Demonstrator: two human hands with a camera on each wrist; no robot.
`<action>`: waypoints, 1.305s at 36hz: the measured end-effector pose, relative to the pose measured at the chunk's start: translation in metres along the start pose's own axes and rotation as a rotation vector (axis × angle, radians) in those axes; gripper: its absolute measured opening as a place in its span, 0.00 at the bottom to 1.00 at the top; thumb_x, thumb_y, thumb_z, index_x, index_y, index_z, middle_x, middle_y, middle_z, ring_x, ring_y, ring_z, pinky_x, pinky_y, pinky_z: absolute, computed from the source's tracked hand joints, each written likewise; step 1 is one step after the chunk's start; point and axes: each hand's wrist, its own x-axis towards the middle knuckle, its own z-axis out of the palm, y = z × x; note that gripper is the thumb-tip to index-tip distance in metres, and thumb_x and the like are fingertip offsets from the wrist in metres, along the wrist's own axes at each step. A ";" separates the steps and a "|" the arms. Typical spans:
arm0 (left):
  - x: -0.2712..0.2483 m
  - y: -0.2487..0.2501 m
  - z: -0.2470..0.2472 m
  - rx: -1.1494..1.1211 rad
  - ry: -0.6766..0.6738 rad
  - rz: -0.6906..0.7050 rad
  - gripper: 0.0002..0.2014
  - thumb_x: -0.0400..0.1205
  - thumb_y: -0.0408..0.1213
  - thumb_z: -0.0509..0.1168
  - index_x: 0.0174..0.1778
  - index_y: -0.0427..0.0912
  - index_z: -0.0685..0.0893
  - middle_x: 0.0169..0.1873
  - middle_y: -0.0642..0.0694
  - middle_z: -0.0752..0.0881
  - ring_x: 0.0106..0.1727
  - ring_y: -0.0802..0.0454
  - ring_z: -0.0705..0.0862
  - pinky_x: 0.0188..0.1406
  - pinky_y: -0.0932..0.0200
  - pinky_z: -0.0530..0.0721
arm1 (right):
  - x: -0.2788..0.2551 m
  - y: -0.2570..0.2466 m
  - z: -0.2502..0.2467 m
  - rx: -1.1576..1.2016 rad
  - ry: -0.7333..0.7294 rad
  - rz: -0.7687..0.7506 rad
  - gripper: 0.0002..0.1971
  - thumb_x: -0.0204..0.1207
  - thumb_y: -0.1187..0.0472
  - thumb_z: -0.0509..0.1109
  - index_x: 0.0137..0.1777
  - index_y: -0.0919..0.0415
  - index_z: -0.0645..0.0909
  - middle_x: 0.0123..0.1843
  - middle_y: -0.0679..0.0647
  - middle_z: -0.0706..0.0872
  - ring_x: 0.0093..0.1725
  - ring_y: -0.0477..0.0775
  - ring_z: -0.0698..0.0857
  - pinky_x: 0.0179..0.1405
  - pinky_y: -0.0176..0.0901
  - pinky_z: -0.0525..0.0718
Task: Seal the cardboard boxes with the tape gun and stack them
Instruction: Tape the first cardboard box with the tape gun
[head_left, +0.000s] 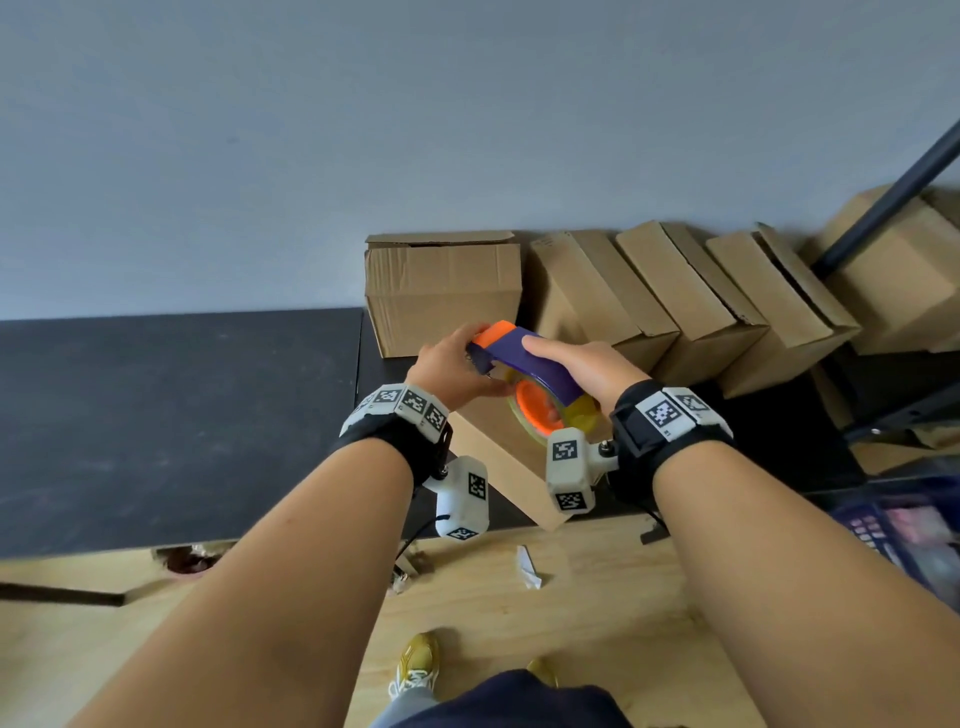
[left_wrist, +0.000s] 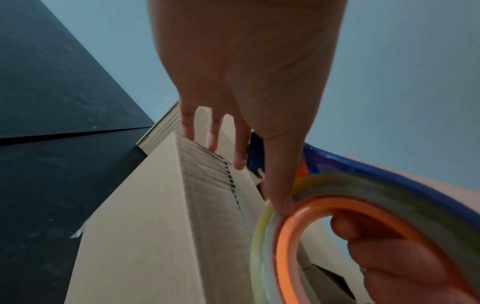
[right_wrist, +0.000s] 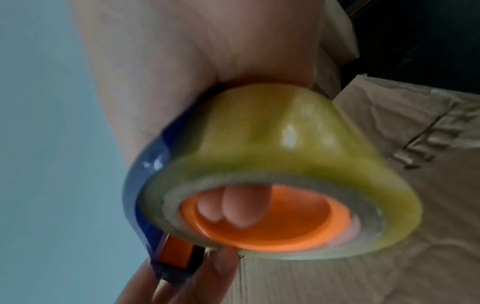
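A purple and orange tape gun (head_left: 524, 358) carrying a clear yellowish tape roll (head_left: 550, 410) hangs just above a cardboard box (head_left: 498, 447) lying near the black table's front edge. My right hand (head_left: 587, 369) grips the gun from above, its fingers (right_wrist: 233, 207) curled through the orange core (right_wrist: 285, 236). My left hand (head_left: 452, 364) holds the gun's front orange end, with the thumb (left_wrist: 280, 174) pressed against the roll's rim (left_wrist: 337, 185). The box's top flaps (left_wrist: 207, 185) lie under both hands, and a seam runs between them.
Several cardboard boxes line the wall: one upright (head_left: 441, 291), others leaning rightward (head_left: 597, 296) (head_left: 779, 312). A dark pole (head_left: 893, 192) slants across the far right. The black table (head_left: 156, 415) stretches left. A paper scrap (head_left: 527, 566) lies on the wooden floor.
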 end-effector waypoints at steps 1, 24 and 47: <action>0.000 0.000 0.000 -0.014 0.016 0.008 0.40 0.54 0.64 0.74 0.65 0.64 0.75 0.47 0.63 0.86 0.60 0.51 0.82 0.64 0.48 0.80 | -0.001 -0.001 0.001 0.003 -0.015 0.000 0.34 0.59 0.33 0.81 0.52 0.63 0.89 0.47 0.59 0.94 0.52 0.62 0.92 0.65 0.56 0.85; -0.016 0.016 0.004 0.157 0.276 0.051 0.35 0.67 0.53 0.77 0.66 0.43 0.73 0.61 0.46 0.76 0.64 0.46 0.73 0.62 0.54 0.74 | 0.000 -0.017 -0.005 -0.067 -0.020 -0.005 0.30 0.63 0.34 0.80 0.45 0.63 0.89 0.40 0.58 0.94 0.45 0.60 0.92 0.64 0.57 0.86; -0.018 0.036 0.009 0.234 -0.018 0.045 0.48 0.63 0.66 0.75 0.79 0.60 0.64 0.73 0.56 0.73 0.75 0.48 0.66 0.72 0.43 0.63 | 0.012 -0.019 -0.018 0.166 0.055 0.118 0.51 0.37 0.15 0.74 0.53 0.53 0.90 0.48 0.58 0.94 0.53 0.66 0.91 0.66 0.62 0.83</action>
